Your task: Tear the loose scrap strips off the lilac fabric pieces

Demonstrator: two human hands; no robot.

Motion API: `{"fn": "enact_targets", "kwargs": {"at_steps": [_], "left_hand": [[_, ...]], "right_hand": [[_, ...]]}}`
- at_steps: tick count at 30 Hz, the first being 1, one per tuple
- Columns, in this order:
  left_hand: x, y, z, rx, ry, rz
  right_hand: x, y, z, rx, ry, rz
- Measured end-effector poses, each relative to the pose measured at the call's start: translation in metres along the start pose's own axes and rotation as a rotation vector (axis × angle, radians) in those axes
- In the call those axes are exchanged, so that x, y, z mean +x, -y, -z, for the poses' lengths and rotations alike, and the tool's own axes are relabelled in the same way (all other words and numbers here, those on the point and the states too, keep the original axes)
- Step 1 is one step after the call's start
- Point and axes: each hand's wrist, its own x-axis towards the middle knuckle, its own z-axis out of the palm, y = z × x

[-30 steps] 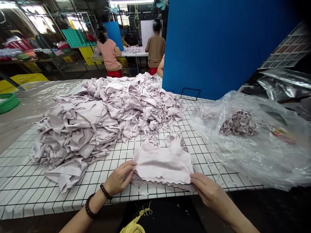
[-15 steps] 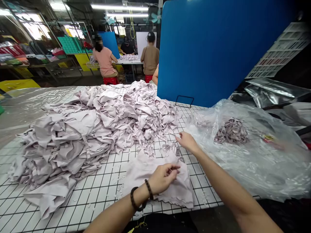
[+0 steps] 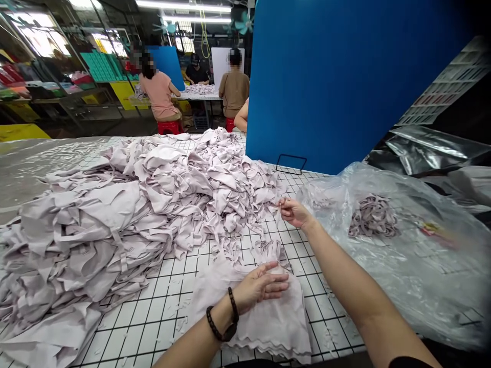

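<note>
On the gridded tabletop in front of me lies a flat stack of pale lilac strappy garments (image 3: 268, 327), with scalloped hems toward me and bunched straps (image 3: 270, 250) at the far end. My left hand (image 3: 261, 286) is over the stack's upper part, fingers stretched out; whether it presses on the cloth I cannot tell. Beyond the straps, at the right edge of a big loose heap of the same cloth (image 3: 164, 184), my right hand (image 3: 293, 212) is closed in a pinch. A thin pale strap (image 3: 278, 219) hangs at its fingertips.
A tall blue panel (image 3: 322, 92) stands behind my right hand on a black wire foot (image 3: 291, 163). Clear plastic sheeting (image 3: 414, 276) covers the right side, with a bundle of straps (image 3: 374, 217) showing there. Small white scraps dot the grid. Co-workers sit at a far table.
My right hand has gone from loosely extended to a pinch, moving slightly up. The left hand's fingers have straightened over the stack. The view has shifted a little.
</note>
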Motion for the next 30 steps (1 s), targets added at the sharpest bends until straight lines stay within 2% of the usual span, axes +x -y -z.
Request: {"fn": "enact_targets", "kwargs": {"at_steps": [3,7,8,10,12,14,18,21,24,30], "left_hand": [[0.0,-0.002,0.0,-0.02,0.012,0.012],[-0.002,-0.003,0.0,-0.058,0.026,0.016],[-0.002,-0.003,0.0,-0.065,0.028,0.016],[-0.002,-0.003,0.001,-0.075,0.029,0.015],[-0.003,-0.003,0.001,-0.078,0.028,0.015],[-0.003,-0.002,0.001,-0.078,0.03,0.009],[-0.003,-0.001,0.001,-0.081,0.029,-0.003],[-0.003,-0.001,0.0,-0.088,0.031,-0.004],[-0.003,-0.001,0.0,-0.088,0.018,-0.004],[-0.003,-0.002,0.0,-0.082,0.006,0.018]], "right_hand": [[-0.007,0.025,0.004,0.126,0.099,0.063],[-0.025,0.061,0.001,0.146,0.429,0.127],[-0.03,0.069,0.0,0.08,0.462,0.131],[-0.039,0.083,-0.004,-0.143,0.42,0.115],[-0.047,0.092,-0.007,-0.446,0.36,0.103],[-0.053,0.098,-0.008,-0.795,0.357,0.127],[-0.061,0.098,-0.01,-1.427,0.481,0.187],[-0.063,0.09,-0.01,-1.665,0.563,0.213],[-0.062,0.078,-0.007,-1.679,0.599,0.3],[-0.061,0.052,0.004,-1.639,0.585,0.507]]}}
